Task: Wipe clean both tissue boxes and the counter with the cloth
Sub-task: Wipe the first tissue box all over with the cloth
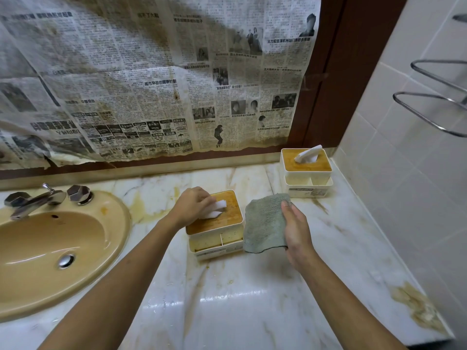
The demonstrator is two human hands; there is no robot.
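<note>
Cloth, grey-green and folded, hangs from my right hand: the thumb lies across its front and the fingers are tucked behind it, pinching it just right of the near tissue box, close against that box's side. My left hand sits on the box's stained brown lid, its fingers curled down over the white tissue that sticks out of the slot. The near box stands mid-desk beside the sink. The far tissue box stands in the back right corner by the tiled wall. Brown stains mark the marble desk.
</note>
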